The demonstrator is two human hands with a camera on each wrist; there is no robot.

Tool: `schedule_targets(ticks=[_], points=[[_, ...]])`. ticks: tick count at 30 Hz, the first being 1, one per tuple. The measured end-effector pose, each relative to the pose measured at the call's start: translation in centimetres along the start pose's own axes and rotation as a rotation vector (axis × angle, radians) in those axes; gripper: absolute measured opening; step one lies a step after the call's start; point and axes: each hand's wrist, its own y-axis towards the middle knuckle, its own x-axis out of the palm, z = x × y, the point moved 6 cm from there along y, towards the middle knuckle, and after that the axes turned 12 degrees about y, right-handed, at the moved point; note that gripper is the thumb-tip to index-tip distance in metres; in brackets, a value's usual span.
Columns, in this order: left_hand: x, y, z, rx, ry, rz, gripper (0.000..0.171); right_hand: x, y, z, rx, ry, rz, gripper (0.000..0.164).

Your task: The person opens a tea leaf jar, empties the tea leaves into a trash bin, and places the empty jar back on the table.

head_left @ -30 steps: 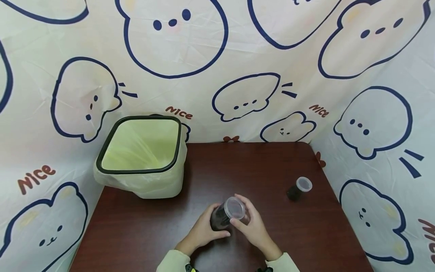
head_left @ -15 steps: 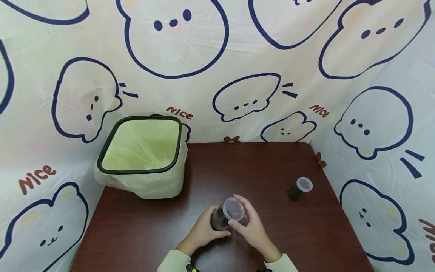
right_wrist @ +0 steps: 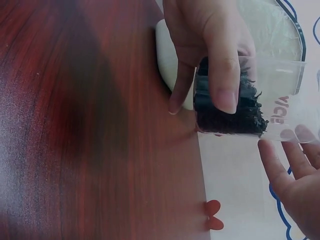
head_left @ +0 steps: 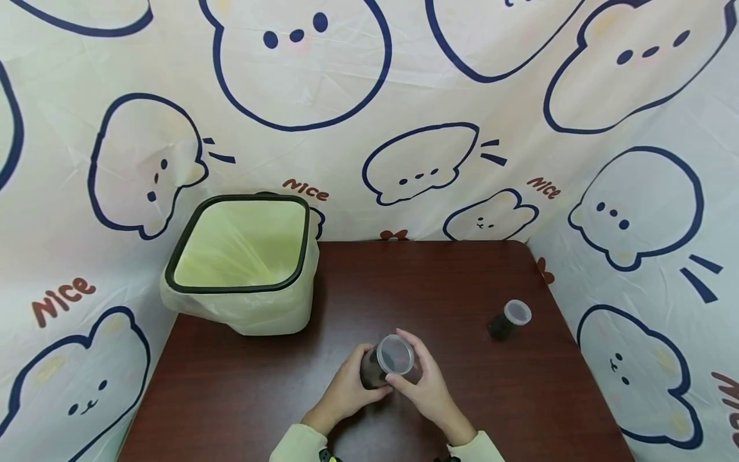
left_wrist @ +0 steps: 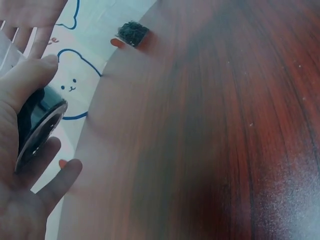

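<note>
A clear plastic jar, partly filled with dark, dry shreds, is held tilted above the table between both hands. My left hand grips its lower body, and the thumb and fingers curl round it. On the translucent lid, my right hand pinches the rim between thumb and fingers. In the right wrist view the shreds lie packed toward the jar's base. The left wrist view shows the jar's round base beside the left fingers. Another lidded jar with dark contents stands apart to the right.
A pale trash bin with a black rim and a plastic liner stands at the table's back left. The brown wooden table ends against a printed cloth at the back and on the right.
The held jar has come slightly more upright, its lid shifting a little left with the right hand. Both hands keep their hold. The bin and the other jar stay put.
</note>
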Motion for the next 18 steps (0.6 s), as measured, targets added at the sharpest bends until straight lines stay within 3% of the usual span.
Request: schedule_targets(ticks=[12, 18], points=[[0.4, 0.3, 0.3, -0.018, -0.041, -0.003, 0.073, -0.1, -0.3, 1.1, 0.033, 0.101, 0.062, 0.076], [0.6, 0.4, 0.5, -0.018, -0.062, 0.019, 0.07, -0.2, -0.1, 2.6, -0.025, 0.222, 0.047, 0.085]])
